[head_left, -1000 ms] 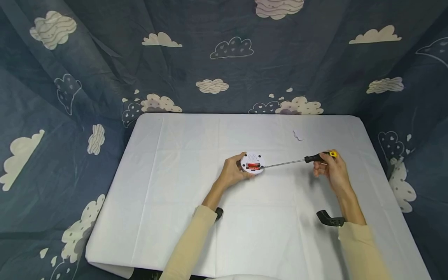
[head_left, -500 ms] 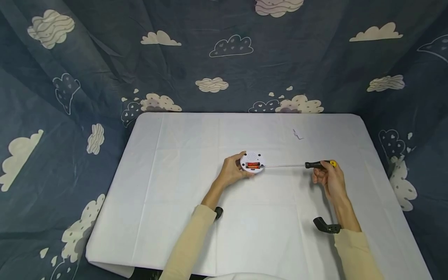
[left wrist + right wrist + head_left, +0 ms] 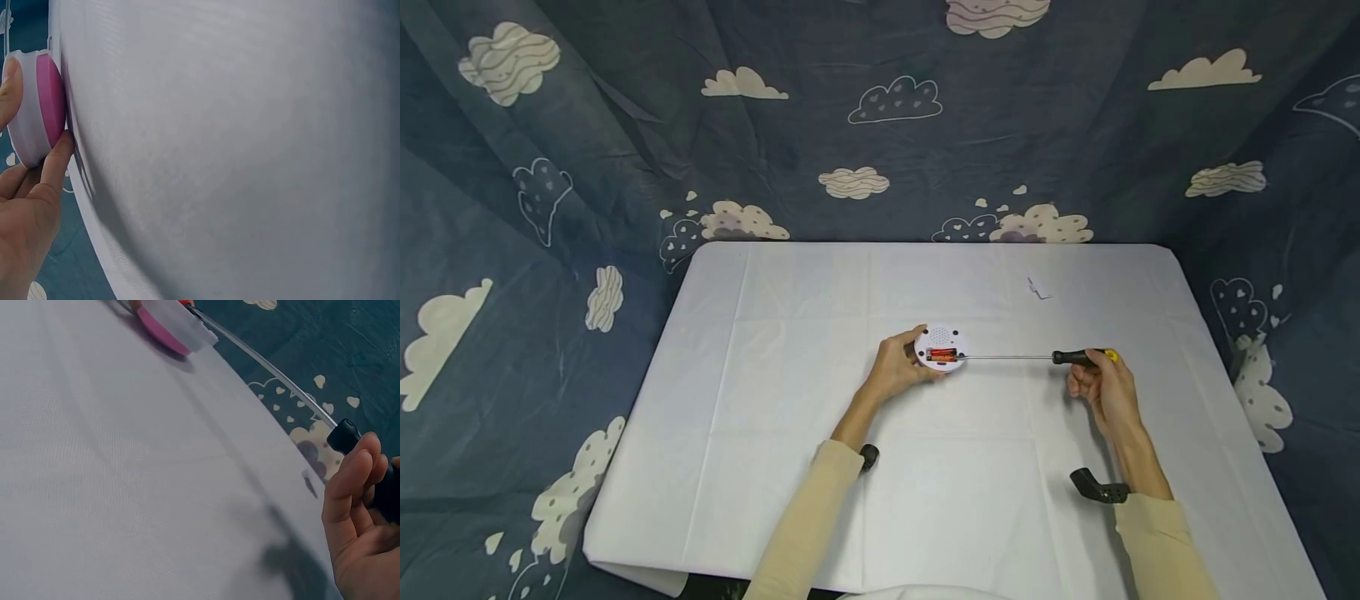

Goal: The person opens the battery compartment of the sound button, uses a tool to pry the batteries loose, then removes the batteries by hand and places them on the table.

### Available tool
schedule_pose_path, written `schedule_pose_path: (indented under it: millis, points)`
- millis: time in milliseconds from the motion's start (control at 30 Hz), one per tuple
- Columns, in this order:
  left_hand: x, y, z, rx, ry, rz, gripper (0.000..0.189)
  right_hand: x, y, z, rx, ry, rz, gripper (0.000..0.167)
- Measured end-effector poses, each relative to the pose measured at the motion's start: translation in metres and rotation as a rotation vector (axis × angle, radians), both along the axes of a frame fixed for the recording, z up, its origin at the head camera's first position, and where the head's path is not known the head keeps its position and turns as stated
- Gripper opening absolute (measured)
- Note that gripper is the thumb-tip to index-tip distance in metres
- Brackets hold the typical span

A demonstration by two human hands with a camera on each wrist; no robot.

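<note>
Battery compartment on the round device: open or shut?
Open: red batteries lie exposed in the round white-and-pink device the left hand grips.

Screwdriver [image 3: 1030,357] has a shiny metal shaft [image 3: 1007,357], handle [image 3: 1069,357] looks like plastic. Round gadget [image 3: 941,338] seems to be smooth plastic. Counter cover [image 3: 940,492] looks like matt, creased cloth, and the backdrop [image 3: 790,158] is kinda wrinkly fabric too.

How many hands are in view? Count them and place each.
2: the left hand holds the round white device; the right hand, farther right, grips the screwdriver.

Even, diffuse light, soft shadows on white tablecloth [image 3: 790,375], wrist views dimmer, softer
</note>
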State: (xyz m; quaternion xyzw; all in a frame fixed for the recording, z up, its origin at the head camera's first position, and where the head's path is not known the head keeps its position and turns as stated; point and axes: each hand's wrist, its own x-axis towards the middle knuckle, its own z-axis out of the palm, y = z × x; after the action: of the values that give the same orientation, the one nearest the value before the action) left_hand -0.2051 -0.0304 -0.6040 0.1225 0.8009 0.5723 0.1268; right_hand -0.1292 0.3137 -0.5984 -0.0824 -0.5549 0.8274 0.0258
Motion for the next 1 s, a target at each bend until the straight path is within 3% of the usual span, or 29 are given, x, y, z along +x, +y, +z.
schedule_pose_path:
  millis: [733, 1000]
  points:
    - [0.001, -0.001, 0.0, 0.015, -0.007, 0.001, 0.098, 0.004, -0.001, -0.013, -0.112, -0.007, -0.031, 0.022]
    - [0.001, -0.002, 0.001, 0.012, -0.009, 0.004, 0.099, 0.002, -0.003, -0.015, -0.108, -0.007, -0.053, 0.02]
